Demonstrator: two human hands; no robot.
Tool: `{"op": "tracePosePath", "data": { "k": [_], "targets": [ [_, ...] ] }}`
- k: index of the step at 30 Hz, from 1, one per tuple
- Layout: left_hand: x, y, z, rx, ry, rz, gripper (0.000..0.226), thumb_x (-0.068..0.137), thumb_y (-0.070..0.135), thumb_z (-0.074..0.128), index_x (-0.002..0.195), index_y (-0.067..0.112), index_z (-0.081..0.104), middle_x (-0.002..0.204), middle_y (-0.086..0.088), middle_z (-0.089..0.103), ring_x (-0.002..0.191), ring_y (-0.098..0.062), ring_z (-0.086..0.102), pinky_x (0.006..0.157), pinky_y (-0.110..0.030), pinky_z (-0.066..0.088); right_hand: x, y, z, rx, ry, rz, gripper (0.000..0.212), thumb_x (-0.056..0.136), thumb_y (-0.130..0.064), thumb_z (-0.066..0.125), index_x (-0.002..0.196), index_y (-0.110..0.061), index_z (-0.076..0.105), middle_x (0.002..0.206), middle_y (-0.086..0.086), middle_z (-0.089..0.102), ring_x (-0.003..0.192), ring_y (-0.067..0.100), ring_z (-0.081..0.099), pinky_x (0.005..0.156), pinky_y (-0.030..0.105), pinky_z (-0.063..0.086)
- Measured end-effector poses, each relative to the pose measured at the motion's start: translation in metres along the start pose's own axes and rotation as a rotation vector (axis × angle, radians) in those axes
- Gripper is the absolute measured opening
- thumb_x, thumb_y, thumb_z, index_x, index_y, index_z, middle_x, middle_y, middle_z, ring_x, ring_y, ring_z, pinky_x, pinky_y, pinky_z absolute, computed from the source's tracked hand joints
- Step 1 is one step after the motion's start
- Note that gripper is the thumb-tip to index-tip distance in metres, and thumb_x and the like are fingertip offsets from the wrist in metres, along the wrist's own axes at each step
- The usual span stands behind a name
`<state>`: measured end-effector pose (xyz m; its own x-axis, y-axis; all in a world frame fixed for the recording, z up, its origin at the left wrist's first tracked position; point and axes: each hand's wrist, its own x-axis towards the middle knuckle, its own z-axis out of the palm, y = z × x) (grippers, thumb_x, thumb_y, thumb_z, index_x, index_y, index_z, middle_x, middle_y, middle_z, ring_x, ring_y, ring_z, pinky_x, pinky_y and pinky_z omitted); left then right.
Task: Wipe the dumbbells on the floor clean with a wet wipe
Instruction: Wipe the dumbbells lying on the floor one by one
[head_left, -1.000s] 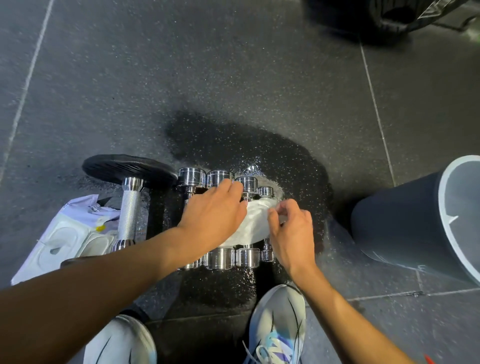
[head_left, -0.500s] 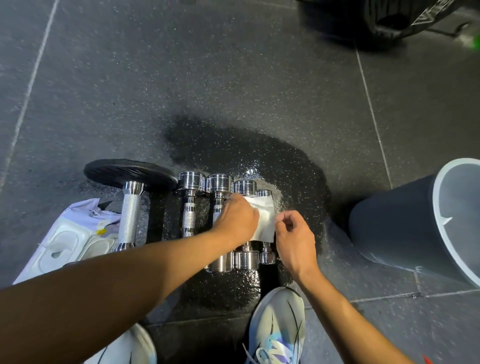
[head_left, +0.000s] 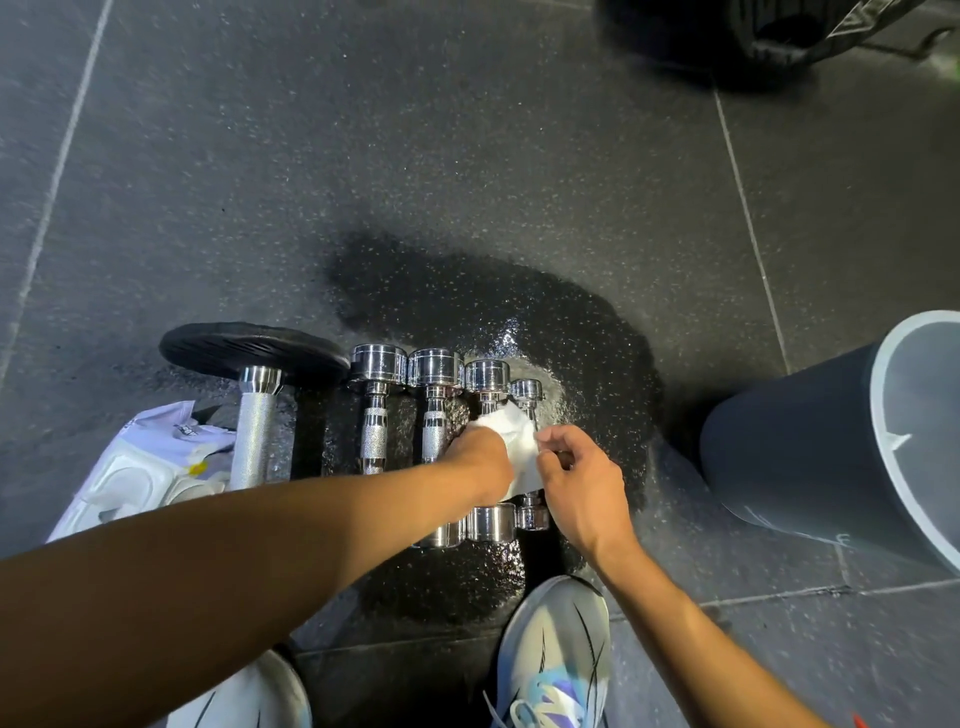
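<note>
Step in hand: wiping the handles at the right end of the row. Four chrome dumbbells (head_left: 434, 441) lie side by side on the dark rubber floor (head_left: 467, 156), handles running away from me, beside a larger plate-loaded dumbbell (head_left: 257, 395) on the left. The wet wipe (head_left: 519, 449) is draped over the handles of the two rightmost, smallest ones.

Left hand (head_left: 480, 462): arm reaches across from the left, fingers curled down and gripping the wipe's left edge against the third handle. Right hand (head_left: 582, 480): bent at the wrist, thumb and forefinger pinching the wipe's right edge just over the smallest dumbbell; the other fingers are loosely curled.

The floor under the row shows a wet patch (head_left: 519, 322). Wipe packet (head_left: 140, 467) at far left, partly under the big dumbbell's handle; grey bin (head_left: 810, 441) to the right.

Judgement: early to middle. Next move likely needs the wipe wrapped around one handle and drawn along it, then over the end caps. Wet chrome may roll; steady it.
</note>
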<state>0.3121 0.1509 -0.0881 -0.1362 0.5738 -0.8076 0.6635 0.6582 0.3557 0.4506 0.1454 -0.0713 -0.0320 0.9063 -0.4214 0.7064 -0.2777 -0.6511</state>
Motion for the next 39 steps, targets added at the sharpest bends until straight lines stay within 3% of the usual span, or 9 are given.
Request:
{"op": "tracePosePath", "data": {
  "k": [8, 12, 15, 18, 22, 25, 29, 32, 39],
  "targets": [
    [0.011, 0.011, -0.02, -0.267, 0.139, 0.035, 0.035, 0.107, 0.017, 0.046, 0.137, 0.0, 0.046, 0.112, -0.012, 0.059, 0.098, -0.027, 0.06, 0.08, -0.037, 0.053, -0.002, 0.003, 0.001, -0.041, -0.03, -0.02, 0.026, 0.097, -0.012, 0.059, 0.119, -0.023, 0.069, 0.109, -0.007, 0.07, 0.092, -0.005, 0.063, 0.07, -0.003, 0.042],
    [0.004, 0.002, -0.006, -0.171, 0.049, 0.026, 0.034, 0.105, 0.014, 0.049, 0.136, 0.0, 0.045, 0.107, -0.011, 0.061, 0.092, -0.026, 0.062, 0.056, -0.028, 0.04, -0.003, 0.002, 0.0, -0.053, -0.045, -0.011, 0.026, 0.098, -0.012, 0.058, 0.118, -0.025, 0.069, 0.112, -0.007, 0.068, 0.092, -0.006, 0.062, 0.07, -0.003, 0.042],
    [-0.007, -0.002, -0.003, -0.047, -0.025, 0.03, 0.03, 0.103, 0.01, 0.053, 0.132, 0.002, 0.052, 0.107, -0.009, 0.059, 0.096, -0.025, 0.063, 0.062, -0.027, 0.045, -0.004, -0.001, 0.0, -0.102, -0.031, -0.045, 0.024, 0.099, -0.012, 0.058, 0.117, -0.023, 0.07, 0.115, -0.007, 0.063, 0.091, -0.006, 0.06, 0.072, -0.004, 0.04],
    [-0.006, 0.003, -0.012, -0.17, 0.021, 0.031, 0.025, 0.104, 0.014, 0.055, 0.126, 0.002, 0.055, 0.109, -0.012, 0.062, 0.098, -0.027, 0.066, 0.066, -0.031, 0.05, -0.008, -0.003, 0.001, -0.147, -0.032, -0.089, 0.025, 0.099, -0.011, 0.057, 0.118, -0.019, 0.07, 0.12, -0.007, 0.057, 0.091, -0.003, 0.06, 0.079, -0.006, 0.037],
    [0.002, 0.007, -0.026, -0.356, 0.132, 0.047, 0.026, 0.108, 0.018, 0.047, 0.117, -0.003, 0.059, 0.088, -0.014, 0.062, 0.07, -0.021, 0.057, 0.052, -0.028, 0.036, -0.014, -0.005, 0.004, -0.182, -0.006, -0.149, 0.021, 0.098, -0.007, 0.057, 0.11, -0.016, 0.071, 0.111, -0.007, 0.05, 0.09, 0.004, 0.058, 0.081, -0.006, 0.033],
    [-0.005, 0.005, -0.021, -0.227, 0.08, 0.071, 0.028, 0.108, 0.015, 0.046, 0.129, -0.002, 0.051, 0.113, -0.014, 0.062, 0.089, -0.024, 0.062, 0.051, -0.025, 0.034, -0.017, -0.008, 0.004, -0.193, 0.0, -0.183, 0.021, 0.1, -0.008, 0.057, 0.113, -0.014, 0.072, 0.109, -0.005, 0.052, 0.088, -0.005, 0.054, 0.079, -0.007, 0.03],
    [-0.014, -0.005, -0.011, -0.139, -0.043, 0.07, 0.04, 0.105, 0.012, 0.048, 0.142, -0.001, 0.041, 0.109, -0.006, 0.056, 0.09, -0.019, 0.061, 0.054, -0.024, 0.04, -0.018, -0.015, 0.003, -0.172, -0.071, -0.195, 0.02, 0.1, -0.005, 0.055, 0.109, -0.014, 0.071, 0.106, -0.008, 0.059, 0.085, -0.017, 0.058, 0.074, -0.008, 0.033],
    [-0.02, -0.008, -0.012, -0.208, -0.105, 0.064, 0.032, 0.101, 0.006, 0.055, 0.133, 0.005, 0.05, 0.101, -0.003, 0.059, 0.083, -0.012, 0.058, 0.065, -0.025, 0.051, -0.017, -0.02, 0.006, -0.176, -0.167, -0.193, 0.03, 0.098, 0.001, 0.051, 0.119, -0.013, 0.068, 0.103, -0.002, 0.073, 0.081, 0.001, 0.069, 0.071, -0.001, 0.046],
    [-0.007, 0.002, -0.034, -0.421, 0.098, 0.069, 0.019, 0.105, 0.001, 0.039, 0.102, 0.001, 0.058, 0.107, -0.021, 0.062, 0.073, -0.018, 0.055, 0.056, -0.026, 0.041, -0.013, -0.026, 0.013, -0.216, -0.267, -0.118, 0.033, 0.101, -0.004, 0.045, 0.127, -0.018, 0.062, 0.104, 0.009, 0.077, 0.079, 0.02, 0.074, 0.054, 0.005, 0.047]
  ]
}}
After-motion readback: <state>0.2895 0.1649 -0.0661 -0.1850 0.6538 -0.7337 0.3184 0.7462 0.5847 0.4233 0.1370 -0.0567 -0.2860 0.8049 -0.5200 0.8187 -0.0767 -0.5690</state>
